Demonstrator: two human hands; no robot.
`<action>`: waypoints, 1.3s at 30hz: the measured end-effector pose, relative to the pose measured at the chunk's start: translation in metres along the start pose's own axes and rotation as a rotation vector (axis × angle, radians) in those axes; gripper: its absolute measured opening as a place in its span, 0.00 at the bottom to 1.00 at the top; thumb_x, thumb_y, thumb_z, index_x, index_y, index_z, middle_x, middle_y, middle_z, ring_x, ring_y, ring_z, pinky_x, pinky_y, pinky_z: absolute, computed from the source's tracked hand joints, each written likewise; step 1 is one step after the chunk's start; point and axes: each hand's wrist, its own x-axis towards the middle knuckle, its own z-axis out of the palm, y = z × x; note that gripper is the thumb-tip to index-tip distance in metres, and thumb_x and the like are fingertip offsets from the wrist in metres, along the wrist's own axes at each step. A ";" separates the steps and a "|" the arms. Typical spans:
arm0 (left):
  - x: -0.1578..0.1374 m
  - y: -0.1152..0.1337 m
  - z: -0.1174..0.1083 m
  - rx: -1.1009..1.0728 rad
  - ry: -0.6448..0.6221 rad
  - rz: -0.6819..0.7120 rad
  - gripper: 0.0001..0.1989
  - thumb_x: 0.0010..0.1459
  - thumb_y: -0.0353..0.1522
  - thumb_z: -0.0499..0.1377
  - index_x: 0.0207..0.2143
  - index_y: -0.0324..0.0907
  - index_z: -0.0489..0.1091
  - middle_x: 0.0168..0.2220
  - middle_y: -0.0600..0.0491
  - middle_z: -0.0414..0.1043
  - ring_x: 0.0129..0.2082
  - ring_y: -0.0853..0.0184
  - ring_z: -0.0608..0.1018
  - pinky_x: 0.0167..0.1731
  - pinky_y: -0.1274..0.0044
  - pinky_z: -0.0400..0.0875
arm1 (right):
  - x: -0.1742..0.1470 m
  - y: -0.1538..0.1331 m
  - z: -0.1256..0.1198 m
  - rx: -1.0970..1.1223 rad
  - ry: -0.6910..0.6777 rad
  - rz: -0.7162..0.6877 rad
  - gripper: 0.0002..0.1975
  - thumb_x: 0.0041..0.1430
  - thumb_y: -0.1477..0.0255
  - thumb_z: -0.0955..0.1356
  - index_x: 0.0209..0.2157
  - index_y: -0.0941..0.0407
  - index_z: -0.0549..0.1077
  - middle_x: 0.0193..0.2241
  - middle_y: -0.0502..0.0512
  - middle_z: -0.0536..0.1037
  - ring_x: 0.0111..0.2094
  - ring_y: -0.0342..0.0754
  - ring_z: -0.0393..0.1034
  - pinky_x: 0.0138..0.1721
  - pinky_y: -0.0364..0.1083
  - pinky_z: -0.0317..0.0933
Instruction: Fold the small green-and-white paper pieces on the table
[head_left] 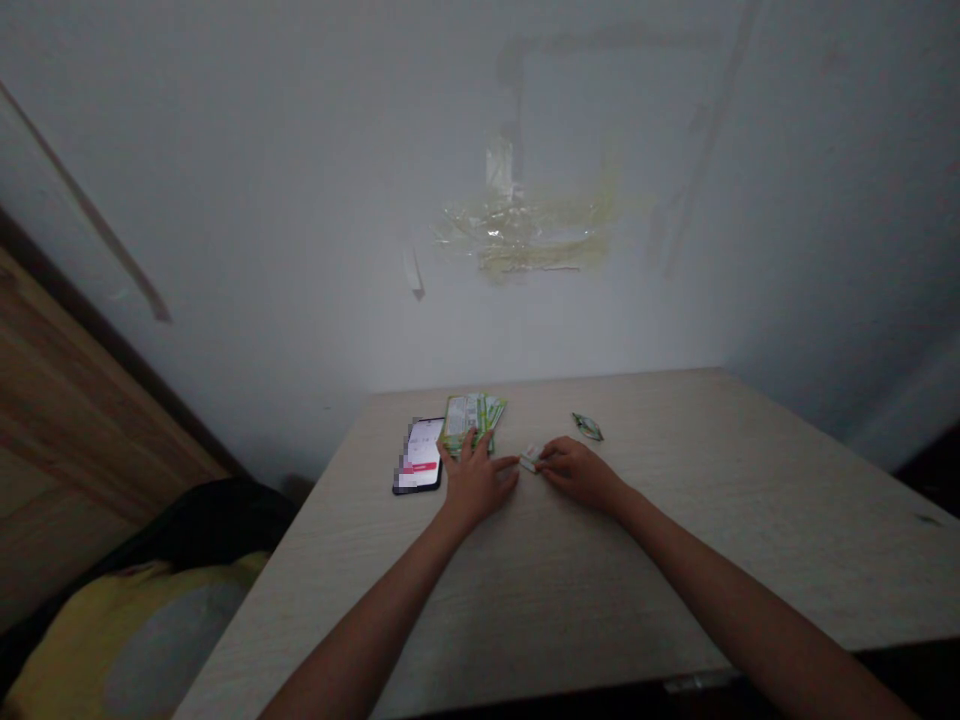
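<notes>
My left hand [478, 480] lies with its fingers spread, its fingertips at the near edge of several green-and-white printed packets [463, 415]. Between my two hands is a small whitish piece [529, 460], too small to make out its kind. My right hand [576, 470] pinches the right end of this piece, low over the table. The tip of a left finger comes close to its left end; I cannot tell whether they touch. Left of the packets, a phone [421, 460] lies with its screen lit. A small crumpled green packet [587, 427] rests beyond my right hand.
The pale wood-grain table [720, 480] meets a grey-white wall [300, 250] at its far edge. Clear tape [525, 225] clings to the wall. At lower left are a yellow and grey cloth item [150, 640] and a wooden panel [60, 400].
</notes>
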 end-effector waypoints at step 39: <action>-0.009 0.007 0.005 -0.166 -0.052 0.244 0.17 0.57 0.44 0.58 0.49 0.56 0.69 0.50 0.56 0.73 0.61 0.52 0.62 0.60 0.42 0.31 | 0.002 -0.004 -0.001 0.085 -0.007 0.075 0.09 0.59 0.74 0.68 0.39 0.54 0.80 0.39 0.57 0.77 0.43 0.49 0.69 0.48 0.48 0.63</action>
